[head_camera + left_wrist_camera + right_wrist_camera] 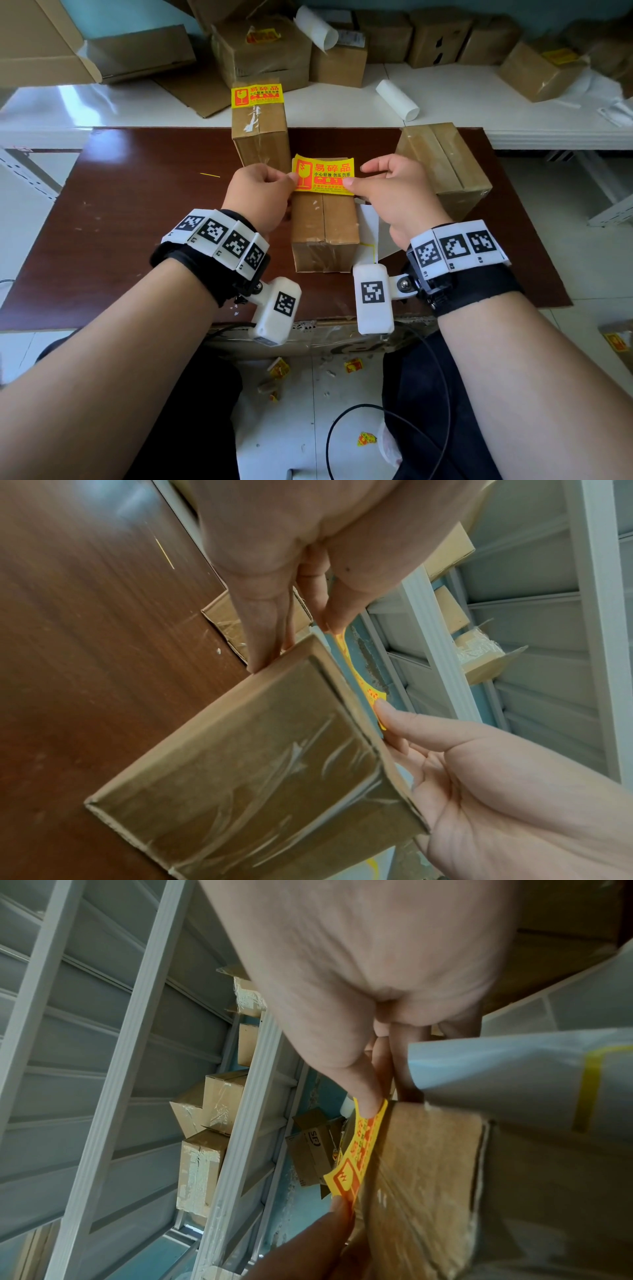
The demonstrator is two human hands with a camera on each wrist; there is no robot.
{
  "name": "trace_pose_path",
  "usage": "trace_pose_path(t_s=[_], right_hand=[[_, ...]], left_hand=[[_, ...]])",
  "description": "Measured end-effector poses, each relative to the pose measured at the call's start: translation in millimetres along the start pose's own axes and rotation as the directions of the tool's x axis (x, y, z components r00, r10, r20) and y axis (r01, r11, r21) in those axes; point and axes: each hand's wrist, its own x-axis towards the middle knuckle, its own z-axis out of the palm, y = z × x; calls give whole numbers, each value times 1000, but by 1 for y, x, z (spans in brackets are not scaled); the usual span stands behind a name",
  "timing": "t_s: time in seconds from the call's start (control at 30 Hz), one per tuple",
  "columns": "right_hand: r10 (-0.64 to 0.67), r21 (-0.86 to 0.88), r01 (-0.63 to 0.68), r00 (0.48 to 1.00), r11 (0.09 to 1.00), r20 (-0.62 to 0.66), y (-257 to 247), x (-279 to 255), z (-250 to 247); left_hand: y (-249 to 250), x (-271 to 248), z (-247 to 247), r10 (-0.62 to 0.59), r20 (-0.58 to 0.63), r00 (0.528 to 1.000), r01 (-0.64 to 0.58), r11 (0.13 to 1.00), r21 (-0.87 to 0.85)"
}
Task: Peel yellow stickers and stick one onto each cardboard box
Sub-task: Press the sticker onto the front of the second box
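Note:
A yellow sticker (pixel 323 174) with red print is stretched flat just above the far end of a taped cardboard box (pixel 323 229) at the middle of the brown table (pixel 137 222). My left hand (pixel 293 178) pinches its left edge, and my right hand (pixel 356 175) pinches its right edge. The right wrist view shows the sticker (pixel 356 1150) edge-on, close over the box (pixel 428 1177); whether it touches is unclear. Behind stands a second box (pixel 258 137) bearing a sticker (pixel 257 95). A third, bare box (pixel 445 168) sits to the right.
A white backing sheet (pixel 368 233) with a yellow edge lies beside the middle box, under my right palm. The white shelf (pixel 445 89) behind holds several boxes and rolled backing paper (pixel 397 99). Crumpled stickers (pixel 352 365) and a black cable (pixel 342 428) lie on the floor.

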Motion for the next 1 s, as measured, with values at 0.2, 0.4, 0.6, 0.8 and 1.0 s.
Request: trace_pose_path(t_s=[0.2, 0.4, 0.6, 0.8, 1.0], right_hand=[[6, -25, -6, 1000, 1000, -10, 3, 1, -2], [13, -56, -14, 1000, 998, -17, 3, 1, -4], [25, -70, -26, 1000, 997, -19, 2, 2, -4], [32, -75, -33, 999, 997, -13, 4, 3, -4], [34, -81, -35, 999, 996, -10, 5, 4, -5]], left_hand=[[0, -1, 1, -8, -3, 1000, 8, 1000, -4], [-1, -2, 1, -8, -3, 1000, 8, 1000, 5], [1, -6, 1, -2, -5, 1000, 2, 1000, -12], [1, -8, -1, -38, 12, 999, 38, 996, -76], [5, -12, -1, -83, 45, 996, 89, 984, -155]])
